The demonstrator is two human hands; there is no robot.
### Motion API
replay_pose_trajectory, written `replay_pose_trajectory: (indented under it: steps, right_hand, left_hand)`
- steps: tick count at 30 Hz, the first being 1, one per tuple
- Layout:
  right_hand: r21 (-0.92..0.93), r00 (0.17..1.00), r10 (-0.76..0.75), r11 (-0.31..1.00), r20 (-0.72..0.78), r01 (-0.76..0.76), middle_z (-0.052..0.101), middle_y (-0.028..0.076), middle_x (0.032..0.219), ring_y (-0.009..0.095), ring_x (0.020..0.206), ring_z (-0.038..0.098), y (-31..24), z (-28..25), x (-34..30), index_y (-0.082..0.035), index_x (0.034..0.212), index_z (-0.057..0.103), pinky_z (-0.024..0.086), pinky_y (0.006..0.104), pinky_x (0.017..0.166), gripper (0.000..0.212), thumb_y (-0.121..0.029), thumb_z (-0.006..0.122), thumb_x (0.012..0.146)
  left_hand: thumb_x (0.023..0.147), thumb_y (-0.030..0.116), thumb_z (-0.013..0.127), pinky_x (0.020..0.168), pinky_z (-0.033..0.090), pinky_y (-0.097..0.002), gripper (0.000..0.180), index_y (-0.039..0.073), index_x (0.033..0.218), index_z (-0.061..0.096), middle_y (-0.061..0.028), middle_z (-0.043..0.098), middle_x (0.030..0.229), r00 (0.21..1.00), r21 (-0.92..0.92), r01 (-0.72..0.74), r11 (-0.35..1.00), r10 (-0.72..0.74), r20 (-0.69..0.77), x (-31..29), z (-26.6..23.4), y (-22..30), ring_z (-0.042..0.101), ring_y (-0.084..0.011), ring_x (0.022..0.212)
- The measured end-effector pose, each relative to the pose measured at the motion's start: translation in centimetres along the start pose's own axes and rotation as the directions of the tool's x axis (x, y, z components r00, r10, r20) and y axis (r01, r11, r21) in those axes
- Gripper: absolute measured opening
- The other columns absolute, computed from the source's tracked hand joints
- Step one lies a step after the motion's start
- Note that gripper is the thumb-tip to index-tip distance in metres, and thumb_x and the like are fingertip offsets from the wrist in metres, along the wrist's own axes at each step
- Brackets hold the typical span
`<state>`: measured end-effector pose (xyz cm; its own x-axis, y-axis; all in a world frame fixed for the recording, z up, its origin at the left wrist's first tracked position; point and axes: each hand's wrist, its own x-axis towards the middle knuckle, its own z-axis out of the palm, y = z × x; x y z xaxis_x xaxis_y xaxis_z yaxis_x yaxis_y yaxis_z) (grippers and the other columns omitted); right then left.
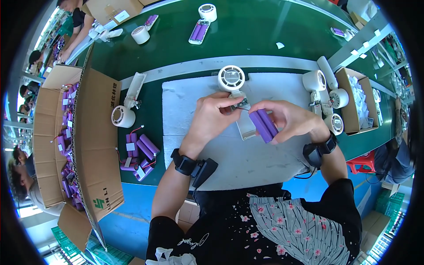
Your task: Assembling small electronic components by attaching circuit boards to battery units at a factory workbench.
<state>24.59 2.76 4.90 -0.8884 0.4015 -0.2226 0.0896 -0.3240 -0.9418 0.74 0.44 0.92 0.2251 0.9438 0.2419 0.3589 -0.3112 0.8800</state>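
A white handheld fan (231, 78) lies on the pale work mat with its handle shell open toward me, showing a small green circuit board (240, 102). My left hand (215, 115) is closed at the fan's neck, thumb and fingertips pinched beside the board; whether they also grip the thin wire there is too small to tell. Between the thumb and fingers of my right hand (295, 120) is a purple battery pack (263, 126) of two cells, held tilted above the open handle. Thin wires run from the pack toward the board.
Left of the mat (190, 170) lie several purple battery packs (138, 152) and another opened fan (123, 116). A tall cardboard box (104, 145) of packs stands beyond. More fans (314, 81) and a small box (358, 104) of white pieces sit right. A green belt (247, 33) carries fans.
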Motion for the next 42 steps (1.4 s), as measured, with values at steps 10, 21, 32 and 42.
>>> replay_pose_trajectory:
  steps: [10, 21, 32, 42]
  right_hand:
    - [-0.264, 0.961, -0.033, 0.964, -0.273, -0.042, 0.049, 0.006, 0.124, 0.016, 0.107, 0.054, 0.0, 0.0, 0.6, -0.002, 0.113, 0.058, 0.046, 0.0288, 0.091, 0.036, 0.005, 0.065, 0.078]
    - [0.053, 0.989, -0.122, 0.991, -0.083, 0.127, 0.053, 0.01, 0.125, 0.015, 0.104, 0.058, 0.4, -1.1, 0.1, 0.003, 0.129, 0.05, 0.049, 0.0282, 0.089, 0.067, -0.005, 0.08, 0.069]
    - [-0.149, 0.978, 0.006, 0.988, -0.207, -0.037, 0.053, 0.01, 0.123, 0.014, 0.095, 0.062, -0.5, 0.0, -0.1, 0.0, 0.131, 0.048, 0.054, 0.0289, 0.079, 0.071, -0.002, 0.079, 0.068]
    - [-0.787, 0.902, -0.345, 0.617, -0.262, 0.008, 0.056, 0.008, 0.118, 0.024, 0.099, 0.058, 1.2, 2.7, 1.3, -0.008, 0.121, 0.051, 0.05, 0.0313, 0.081, 0.07, -0.005, 0.084, 0.059]
  left_hand:
    - [0.073, 0.0, 0.071, 0.064, 0.052, -0.0238, 0.033, 0.006, 0.105, 0.072, -0.0082, 0.07, 0.089, 1.0, 0.046, 0.02, 0.999, -0.02, 0.017, 0.2, -0.1, 0.2, 0.064, -0.0113, 0.069]
    - [0.073, 0.001, 0.073, 0.065, 0.052, -0.0249, 0.033, 0.007, 0.105, 0.072, -0.0099, 0.069, 0.087, 0.999, 0.063, -0.015, 0.998, 0.013, 0.035, 0.2, -0.3, 0.4, 0.066, -0.0147, 0.069]
    - [0.073, 0.001, 0.07, 0.062, 0.052, -0.0264, 0.031, 0.006, 0.103, 0.072, -0.011, 0.069, 0.084, 0.999, 0.083, -0.048, 0.995, 0.048, 0.002, 0.2, 0.1, 0.5, 0.066, -0.0162, 0.066]
    - [0.077, 0.003, 0.064, 0.062, 0.052, -0.0272, 0.027, 0.003, 0.103, 0.072, -0.0129, 0.069, 0.084, 0.999, 0.119, -0.021, 0.993, 0.015, 0.05, 0.3, -0.2, 0.7, 0.066, -0.0174, 0.065]
